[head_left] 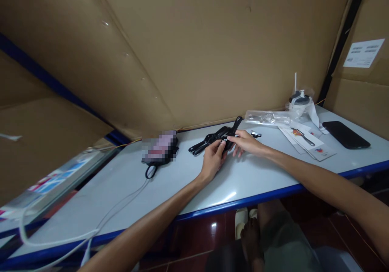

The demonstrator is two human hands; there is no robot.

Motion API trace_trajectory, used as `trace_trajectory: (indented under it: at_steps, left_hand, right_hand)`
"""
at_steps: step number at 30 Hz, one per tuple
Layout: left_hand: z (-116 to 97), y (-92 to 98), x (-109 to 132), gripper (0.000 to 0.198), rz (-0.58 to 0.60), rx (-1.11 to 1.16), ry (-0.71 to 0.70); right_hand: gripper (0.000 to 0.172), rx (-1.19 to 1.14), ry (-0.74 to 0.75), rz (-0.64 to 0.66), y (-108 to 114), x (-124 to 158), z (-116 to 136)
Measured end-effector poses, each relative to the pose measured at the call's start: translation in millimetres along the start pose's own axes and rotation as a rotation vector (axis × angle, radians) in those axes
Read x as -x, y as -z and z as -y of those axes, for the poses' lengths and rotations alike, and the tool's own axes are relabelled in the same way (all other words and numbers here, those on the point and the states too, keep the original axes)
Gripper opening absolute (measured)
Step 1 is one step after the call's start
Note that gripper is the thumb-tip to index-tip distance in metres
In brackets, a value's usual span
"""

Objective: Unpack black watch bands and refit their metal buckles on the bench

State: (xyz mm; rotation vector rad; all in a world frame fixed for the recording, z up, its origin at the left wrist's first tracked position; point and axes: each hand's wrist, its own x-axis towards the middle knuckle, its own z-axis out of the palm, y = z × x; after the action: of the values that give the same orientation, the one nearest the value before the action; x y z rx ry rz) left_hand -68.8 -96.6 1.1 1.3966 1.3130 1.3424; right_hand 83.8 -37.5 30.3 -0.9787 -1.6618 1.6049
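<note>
A black-handled tool [237, 125] is between my two hands, its rounded handle slanting up to the right; its exact kind is hard to make out. My left hand [212, 160] grips its lower end, thumb on top. Against the same end my right hand [244, 143] pinches with thumb and forefinger, the other fingers curled loosely below. My fingers partly hide a small light spot there. Just behind my left hand lies a pile of similar black-handled tools [202, 145]. A small shiny metal-and-black piece [256, 134] rests beyond my right hand.
Printed cards [316, 148], a black phone [346, 134], clear plastic packaging [267, 117] and a white container with a grey top [300, 106] are on the right. A partly blurred-out dark pouch-like item [159, 148] and a white cable [60, 243] are left. Cardboard walls [212, 53] enclose the table.
</note>
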Motion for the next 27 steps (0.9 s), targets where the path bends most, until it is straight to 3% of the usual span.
trace_trajectory:
  at_steps: [10,17,27]
  left_hand:
    - [0.6,0.1,0.5,0.046,0.003,0.000,-0.012]
    - [3.9,-0.3,-2.3,0.045,-0.021,0.000,-0.027]
    - [5.3,0.7,-2.5,0.051,-0.004,-0.023,0.015]
  right_hand:
    - [0.012,-0.110,-0.036,0.048,2.7,4.0,1.2]
    - [0.013,-0.202,-0.176,0.215,3.4,7.0,4.9]
    - [0.022,-0.200,-0.128,0.188,3.8,3.9,-2.5]
